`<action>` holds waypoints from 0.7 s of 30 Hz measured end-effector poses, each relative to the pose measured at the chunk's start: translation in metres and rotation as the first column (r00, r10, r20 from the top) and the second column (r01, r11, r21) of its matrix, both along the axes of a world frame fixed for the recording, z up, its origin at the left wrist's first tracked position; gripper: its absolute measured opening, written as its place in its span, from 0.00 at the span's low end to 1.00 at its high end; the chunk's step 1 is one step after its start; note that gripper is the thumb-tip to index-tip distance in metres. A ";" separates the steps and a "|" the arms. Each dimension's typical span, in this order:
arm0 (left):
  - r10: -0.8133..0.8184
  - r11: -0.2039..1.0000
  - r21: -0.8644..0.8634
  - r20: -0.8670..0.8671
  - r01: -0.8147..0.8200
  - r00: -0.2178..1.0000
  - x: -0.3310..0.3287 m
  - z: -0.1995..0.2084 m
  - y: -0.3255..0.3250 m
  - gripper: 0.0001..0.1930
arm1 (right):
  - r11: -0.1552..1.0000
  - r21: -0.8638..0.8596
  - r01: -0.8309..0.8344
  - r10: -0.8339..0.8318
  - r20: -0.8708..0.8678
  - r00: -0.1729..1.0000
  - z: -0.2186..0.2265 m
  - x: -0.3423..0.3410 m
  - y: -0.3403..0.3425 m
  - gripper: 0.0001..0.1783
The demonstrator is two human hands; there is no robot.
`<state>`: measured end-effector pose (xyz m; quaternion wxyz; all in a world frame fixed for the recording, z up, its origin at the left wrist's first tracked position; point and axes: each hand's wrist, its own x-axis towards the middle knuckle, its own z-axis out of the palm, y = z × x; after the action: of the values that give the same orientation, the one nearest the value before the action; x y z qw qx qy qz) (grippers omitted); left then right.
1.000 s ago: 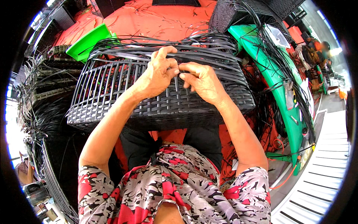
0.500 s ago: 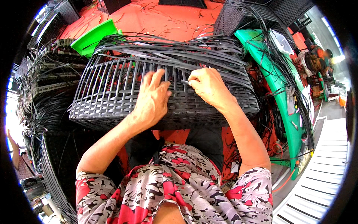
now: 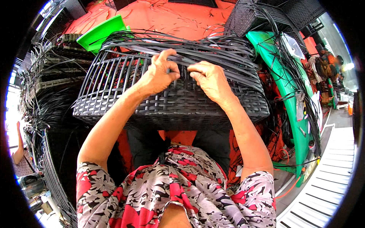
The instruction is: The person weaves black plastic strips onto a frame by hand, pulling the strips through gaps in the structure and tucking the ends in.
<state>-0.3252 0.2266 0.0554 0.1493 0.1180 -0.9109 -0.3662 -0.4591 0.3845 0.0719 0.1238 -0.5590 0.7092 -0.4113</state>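
Both bare hands are raised over a black wicker piece (image 3: 167, 103), which sits in front of the person's trunk, just beyond the dark trousers (image 3: 143, 146). Its near part is closely woven, while farther back bare upright ribs show red through the gaps. The left hand (image 3: 156, 76) is over the middle of the piece, back of the hand up, one finger arched high and the digits below it curled, with a gap between them. The right hand (image 3: 211, 80) is just beside it, apart from it, index finger and thumb drawn close at the side facing the left hand. The left grip is partly spread, the right one nearly pressed together; whether either pinches a strip I cannot tell. Loose black strips (image 3: 228, 60) lie in a thick sheaf across the far side of the piece, passing behind both hands. A bright green tray (image 3: 100, 34) stands tilted beyond its far left corner. To the right runs a green table (image 3: 276, 78) with more black strips and a white tub (image 3: 292, 47) on it; near that, at the lower right, are white slats (image 3: 330, 171). Woven stacks (image 3: 57, 78) are heaped on the left, and strip scraps litter the red floor (image 3: 182, 17). At the left edge, part of another person (image 3: 26, 163) shows.
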 end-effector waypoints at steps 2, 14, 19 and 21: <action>-0.047 0.998 0.035 -0.088 0.050 0.995 0.008 0.018 -0.003 0.04 | 0.999 -0.021 -0.038 0.043 0.320 0.946 0.005 0.008 -0.006 0.10; 0.093 0.954 -0.295 0.146 -0.046 0.985 0.037 -0.012 -0.009 0.10 | 0.959 0.284 0.014 0.043 -0.196 0.980 0.012 0.030 -0.030 0.08; 0.014 0.978 -0.208 0.146 0.016 0.989 0.030 -0.015 -0.016 0.09 | 0.946 0.319 -0.066 0.110 -0.123 0.986 0.004 0.033 -0.042 0.07; 0.050 0.983 -0.183 0.125 -0.027 0.991 0.032 -0.019 -0.014 0.10 | 0.952 0.301 -0.061 0.081 -0.054 0.995 -0.004 0.031 -0.039 0.07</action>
<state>-0.2937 0.2127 0.0366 0.1074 0.1451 -0.9455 -0.2709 -0.4283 0.3450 0.0683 0.1983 -0.5722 0.7464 -0.2760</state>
